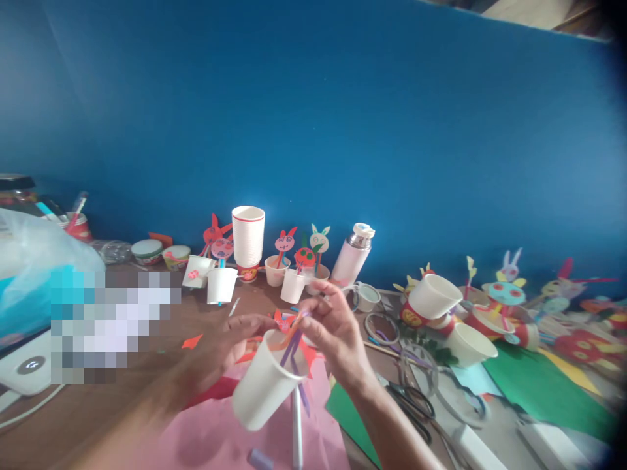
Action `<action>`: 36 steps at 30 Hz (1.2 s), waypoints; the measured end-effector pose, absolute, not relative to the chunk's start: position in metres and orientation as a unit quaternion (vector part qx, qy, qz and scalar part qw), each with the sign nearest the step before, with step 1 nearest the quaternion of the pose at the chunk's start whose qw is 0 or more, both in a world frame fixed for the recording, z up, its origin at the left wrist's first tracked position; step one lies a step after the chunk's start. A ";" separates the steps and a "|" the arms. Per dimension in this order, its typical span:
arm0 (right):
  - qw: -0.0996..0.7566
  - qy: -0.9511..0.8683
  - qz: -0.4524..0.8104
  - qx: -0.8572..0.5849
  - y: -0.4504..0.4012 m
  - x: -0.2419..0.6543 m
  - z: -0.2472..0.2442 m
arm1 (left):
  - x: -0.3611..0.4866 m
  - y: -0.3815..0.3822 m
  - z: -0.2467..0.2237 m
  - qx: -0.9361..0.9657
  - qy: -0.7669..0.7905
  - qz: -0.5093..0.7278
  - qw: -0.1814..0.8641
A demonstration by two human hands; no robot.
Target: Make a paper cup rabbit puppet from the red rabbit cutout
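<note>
A white paper cup (264, 385) is tilted in front of me, its mouth toward the upper right. My left hand (240, 336) comes from the left and holds the cup near its rim; the fingertips are partly hidden behind it. Thumb and fingers of my right hand (336, 329) are pinched on a purple pipe cleaner (292, 346) over the cup's mouth. Its lower part reaches into the cup, and an orange strip lies close by it. Behind the cup are red paper cut-outs (311, 356). Below lies pink paper (225, 431) with a white stick (297, 424) and a small purple piece (260, 459).
Along the blue wall stand a cup stack (248, 238), a thermos (351, 258) and cups with paper animal heads (284, 243). Scissors (416, 401), tape rolls (382, 328) and green paper (543, 385) lie right. A plastic bag (44, 261) is left.
</note>
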State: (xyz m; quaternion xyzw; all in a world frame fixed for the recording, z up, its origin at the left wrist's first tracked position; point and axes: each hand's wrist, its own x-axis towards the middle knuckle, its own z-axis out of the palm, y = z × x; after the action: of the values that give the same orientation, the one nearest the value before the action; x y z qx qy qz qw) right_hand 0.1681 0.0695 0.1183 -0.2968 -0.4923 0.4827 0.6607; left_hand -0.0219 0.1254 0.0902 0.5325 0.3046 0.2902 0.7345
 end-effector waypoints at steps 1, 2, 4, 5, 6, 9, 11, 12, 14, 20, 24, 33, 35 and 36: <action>0.677 -0.476 0.471 -0.305 0.071 0.175 0.121 | -0.023 0.130 0.092 0.571 0.333 0.301 0.687; 0.690 -0.463 0.463 -0.310 0.073 0.181 0.124 | -0.025 0.134 0.092 0.610 0.376 0.311 0.624; 0.710 -0.441 0.444 -0.322 0.077 0.193 0.127 | -0.026 0.145 0.086 0.642 0.433 0.307 0.553; 0.714 -0.434 0.442 -0.328 0.079 0.198 0.128 | -0.026 0.149 0.081 0.652 0.449 0.298 0.533; 0.715 -0.430 0.437 -0.336 0.081 0.202 0.128 | -0.025 0.153 0.076 0.662 0.465 0.296 0.508; 0.710 -0.432 0.424 -0.360 0.084 0.208 0.126 | -0.022 0.160 0.062 0.692 0.499 0.262 0.452; 0.705 -0.433 0.422 -0.371 0.085 0.210 0.125 | -0.019 0.162 0.059 0.711 0.502 0.241 0.430; 0.702 -0.432 0.424 -0.375 0.085 0.211 0.125 | -0.018 0.162 0.059 0.720 0.499 0.234 0.421; 0.695 -0.433 0.428 -0.383 0.085 0.211 0.125 | -0.015 0.162 0.060 0.739 0.493 0.224 0.401; 0.674 -0.450 0.430 -0.398 0.085 0.211 0.124 | 0.001 0.164 0.058 0.793 0.505 0.171 0.295; 0.675 -0.451 0.429 -0.396 0.084 0.210 0.124 | 0.012 0.164 0.047 0.803 0.520 0.156 0.245; 0.671 -0.452 0.435 -0.397 0.084 0.203 0.125 | 0.018 0.166 0.030 0.802 0.521 0.160 0.246; 0.667 -0.452 0.438 -0.397 0.085 0.201 0.125 | 0.018 0.167 0.028 0.796 0.519 0.166 0.265; 0.667 -0.454 0.439 -0.396 0.085 0.200 0.125 | 0.018 0.168 0.027 0.792 0.515 0.170 0.279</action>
State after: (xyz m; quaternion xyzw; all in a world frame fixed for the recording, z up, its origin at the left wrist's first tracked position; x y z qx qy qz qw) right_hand 0.2003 0.0852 0.1245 -0.3956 -0.4538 0.4394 0.6667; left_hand 0.0180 0.1677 0.0269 0.7924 0.5154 0.1699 0.2787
